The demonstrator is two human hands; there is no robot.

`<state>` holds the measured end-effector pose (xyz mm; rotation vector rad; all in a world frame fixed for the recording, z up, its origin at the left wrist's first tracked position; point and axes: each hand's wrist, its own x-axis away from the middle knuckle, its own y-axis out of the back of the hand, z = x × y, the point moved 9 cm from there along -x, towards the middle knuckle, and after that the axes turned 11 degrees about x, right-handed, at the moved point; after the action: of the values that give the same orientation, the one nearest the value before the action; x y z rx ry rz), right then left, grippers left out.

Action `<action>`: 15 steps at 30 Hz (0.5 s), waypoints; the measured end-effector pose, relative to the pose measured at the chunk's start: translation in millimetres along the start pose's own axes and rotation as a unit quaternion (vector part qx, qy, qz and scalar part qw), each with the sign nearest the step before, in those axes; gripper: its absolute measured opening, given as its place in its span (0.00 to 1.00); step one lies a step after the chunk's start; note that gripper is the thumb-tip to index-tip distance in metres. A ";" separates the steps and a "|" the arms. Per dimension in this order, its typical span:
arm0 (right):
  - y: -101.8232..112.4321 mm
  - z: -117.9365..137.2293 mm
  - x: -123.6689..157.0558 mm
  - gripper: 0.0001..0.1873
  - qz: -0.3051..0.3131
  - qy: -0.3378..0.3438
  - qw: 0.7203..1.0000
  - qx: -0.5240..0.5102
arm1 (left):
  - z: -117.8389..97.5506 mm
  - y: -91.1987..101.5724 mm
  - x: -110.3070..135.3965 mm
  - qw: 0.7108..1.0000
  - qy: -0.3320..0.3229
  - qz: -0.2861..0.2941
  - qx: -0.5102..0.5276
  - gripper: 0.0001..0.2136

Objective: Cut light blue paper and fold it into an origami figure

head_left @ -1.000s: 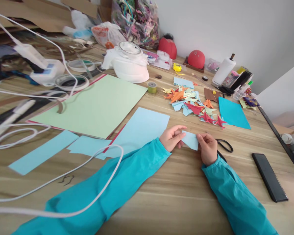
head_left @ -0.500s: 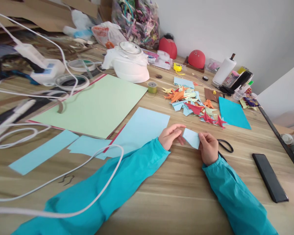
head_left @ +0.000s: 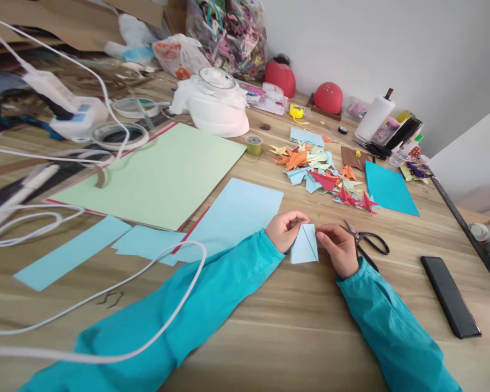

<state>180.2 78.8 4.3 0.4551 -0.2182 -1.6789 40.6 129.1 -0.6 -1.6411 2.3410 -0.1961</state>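
A small piece of folded light blue paper (head_left: 304,246) is held between my two hands just above the wooden table. A diagonal crease or fold edge crosses its face. My left hand (head_left: 285,231) grips its left side, fingers curled behind and partly hidden. At the upper right edge, the thumb and fingers of my right hand (head_left: 338,246) are pinched together on the paper. Black-handled scissors (head_left: 373,243) lie just beyond my right hand, partly covered by it. Farther back is a pile of folded paper stars and pointed shapes (head_left: 322,173) in orange, red, blue and pale green.
Light blue sheets (head_left: 240,209) and a blue strip (head_left: 71,253) lie left, beside a large pale green sheet (head_left: 159,177). A white cable (head_left: 200,261) loops over my left sleeve. A black phone (head_left: 450,296) lies right; a thread spool (head_left: 253,145) stands behind.
The folded paper has turned and moved slightly left and toward me, showing its diagonal line. My left hand has closed on it. My right hand has shifted, uncovering more of the scissors.
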 end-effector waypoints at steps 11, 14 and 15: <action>-26.5 69.8 33.3 0.41 0.038 0.332 0.904 0.266 | -1.8 11.5 5.2 0.993 -0.060 -0.062 -0.083 0.09; -25.0 66.5 33.0 0.33 0.022 0.319 0.907 0.274 | -3.2 8.3 5.8 0.992 -0.066 -0.051 -0.092 0.08; -21.8 64.2 31.9 0.29 0.008 0.306 0.913 0.270 | -3.4 7.3 5.8 0.992 -0.066 -0.047 -0.094 0.08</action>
<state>130.5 43.8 48.1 1.3627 -0.2156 -1.3637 31.1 126.0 -0.1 -1.7929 2.2435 0.1144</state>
